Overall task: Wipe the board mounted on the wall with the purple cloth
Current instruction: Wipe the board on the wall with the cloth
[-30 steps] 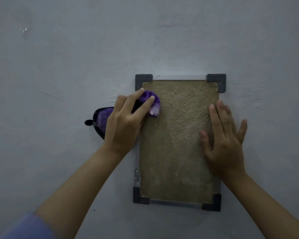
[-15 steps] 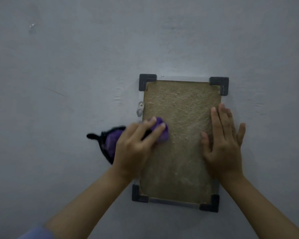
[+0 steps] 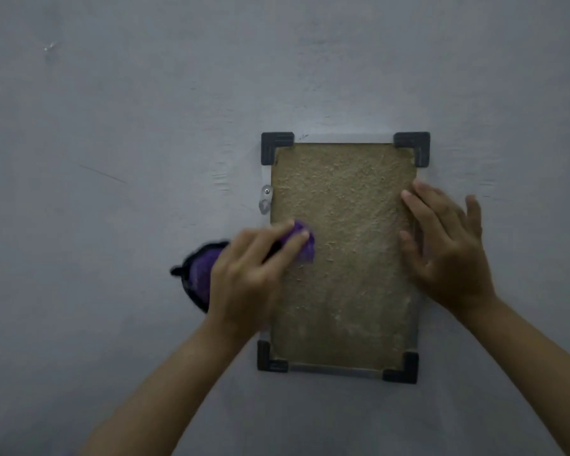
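Since a second ago the left hand [image 3: 247, 278] has slid the purple cloth [image 3: 301, 241] from the board's top-left corner down to mid-height on its left edge. The board [image 3: 343, 258] hangs on the grey wall [image 3: 112, 126] with its long axis upright; no writing is legible. The left grip is clamped on the cloth, and the right hand [image 3: 448, 248] lies flat, fingers apart, on the board's right edge

1. A tan board [image 3: 343, 258] with dark corner caps hangs on a grey wall [image 3: 112, 126].
2. The left hand [image 3: 247, 278] grips a purple cloth [image 3: 305, 245] against the board's left edge.
3. The right hand [image 3: 448, 251] lies flat, fingers straight, on the right edge.
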Available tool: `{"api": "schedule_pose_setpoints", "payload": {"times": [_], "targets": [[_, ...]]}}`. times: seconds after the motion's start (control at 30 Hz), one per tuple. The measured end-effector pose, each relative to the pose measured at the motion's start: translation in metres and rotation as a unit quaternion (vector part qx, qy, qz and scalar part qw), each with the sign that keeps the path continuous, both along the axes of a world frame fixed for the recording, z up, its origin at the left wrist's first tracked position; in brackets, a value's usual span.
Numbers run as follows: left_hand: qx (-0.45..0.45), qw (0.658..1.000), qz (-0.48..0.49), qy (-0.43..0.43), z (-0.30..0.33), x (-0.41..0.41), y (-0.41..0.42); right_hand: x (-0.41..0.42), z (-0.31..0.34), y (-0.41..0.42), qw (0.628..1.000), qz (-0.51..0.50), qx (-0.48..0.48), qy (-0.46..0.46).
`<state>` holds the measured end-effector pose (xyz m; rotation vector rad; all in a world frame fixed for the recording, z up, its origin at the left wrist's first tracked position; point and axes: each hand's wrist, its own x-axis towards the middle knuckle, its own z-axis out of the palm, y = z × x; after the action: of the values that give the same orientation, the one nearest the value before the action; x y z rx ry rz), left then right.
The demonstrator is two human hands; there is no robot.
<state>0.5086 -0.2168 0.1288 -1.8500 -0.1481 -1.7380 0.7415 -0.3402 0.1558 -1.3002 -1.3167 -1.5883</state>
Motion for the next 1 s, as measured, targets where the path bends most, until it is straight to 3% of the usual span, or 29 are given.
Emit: {"api": "schedule_pose_setpoints", "payload": {"times": [0.17, 0.37, 0.6, 0.77, 0.83, 1.0], "targets": [[-0.016, 0.999, 0.018, -0.022, 0.040, 0.014, 0.016, 0.012, 0.011, -0.005, 0.999, -0.018, -0.031, -0.014], [-0.013, 1.000, -0.002, -0.013, -0.004, 0.021, 0.017, 0.022, 0.019, -0.003, 0.996, -0.045, -0.072, 0.035], [-0.005, 0.993, 0.011, 0.119, -0.103, 0.009, 0.011, 0.020, 0.014, -0.002, 0.995, -0.050, -0.065, 0.049], [0.036, 0.975, 0.008, 0.221, -0.104, -0.013, 0.012, 0.015, 0.011, -0.006, 0.991, -0.072, -0.089, 0.069], [0.049, 0.978, 0.010, 0.201, -0.081, -0.020, 0.009, 0.013, 0.012, -0.011, 0.988, -0.082, -0.105, 0.080], [0.025, 0.998, 0.007, 0.052, 0.005, -0.014, -0.002, 0.005, 0.017, -0.023, 0.982, -0.093, -0.135, 0.092]]}}
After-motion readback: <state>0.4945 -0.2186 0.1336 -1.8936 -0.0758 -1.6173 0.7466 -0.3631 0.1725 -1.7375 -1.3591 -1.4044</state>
